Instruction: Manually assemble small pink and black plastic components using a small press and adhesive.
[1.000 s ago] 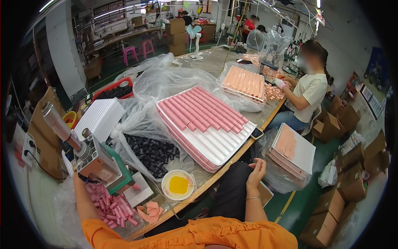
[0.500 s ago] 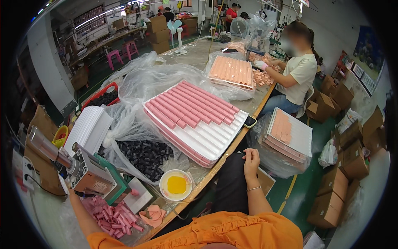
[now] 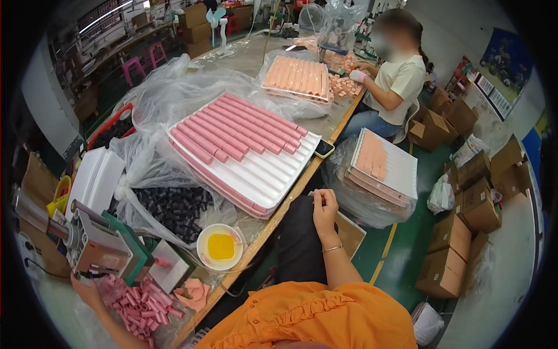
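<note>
At the lower left, my left hand [image 3: 86, 292] reaches to the base of a metal press [image 3: 110, 241] with a green plate, beside a heap of pink tubes [image 3: 142, 308]. Its fingertips are partly hidden by the press, so its grip cannot be made out. My right hand [image 3: 325, 207] hovers over my dark-clothed lap near the table's edge, fingers curled together; anything inside them is hidden. A white ridged tray [image 3: 273, 186] carries rows of pink tubes [image 3: 232, 131], stacked on similar trays. Near the press stands a bowl of yellow stuff [image 3: 221, 247].
Black fittings [image 3: 174, 209] fill a clear plastic bag. A phone [image 3: 324, 149] lies at the table edge. Peach-filled trays [image 3: 378, 166] stand right of the table. Across it a co-worker [image 3: 395, 81] handles peach pieces. Cardboard boxes [image 3: 444, 256] line the right side.
The view has shifted, so the table and its contents sit further left and higher. My left hand shows more fully beside the press. My right hand stays curled over my lap.
</note>
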The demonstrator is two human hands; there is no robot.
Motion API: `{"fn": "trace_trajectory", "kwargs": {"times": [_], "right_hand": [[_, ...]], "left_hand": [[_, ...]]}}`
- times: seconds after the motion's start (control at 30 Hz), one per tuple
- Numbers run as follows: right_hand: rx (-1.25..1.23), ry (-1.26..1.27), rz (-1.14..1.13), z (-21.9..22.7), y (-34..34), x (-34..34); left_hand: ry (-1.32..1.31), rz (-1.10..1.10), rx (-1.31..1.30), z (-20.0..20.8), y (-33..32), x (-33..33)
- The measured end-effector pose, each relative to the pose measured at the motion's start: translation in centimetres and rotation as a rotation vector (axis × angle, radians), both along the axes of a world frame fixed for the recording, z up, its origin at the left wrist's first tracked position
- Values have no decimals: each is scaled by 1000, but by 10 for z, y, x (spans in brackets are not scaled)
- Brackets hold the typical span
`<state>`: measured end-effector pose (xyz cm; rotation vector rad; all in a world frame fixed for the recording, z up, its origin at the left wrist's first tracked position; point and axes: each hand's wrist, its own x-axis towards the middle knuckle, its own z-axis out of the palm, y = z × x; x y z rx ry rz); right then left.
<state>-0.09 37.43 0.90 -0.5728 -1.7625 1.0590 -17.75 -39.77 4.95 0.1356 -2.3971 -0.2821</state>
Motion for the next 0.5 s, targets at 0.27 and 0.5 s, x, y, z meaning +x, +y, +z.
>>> {"fn": "trace_trajectory", "kwargs": {"times": [0.27,0.5], "right_hand": [[121,-59,79,2,3,-1],[202,-168,102,-19,21,8]], "left_hand": [[-659,325,105,-99,-71,81],[-61,-23,1337,4,57,66]]}}
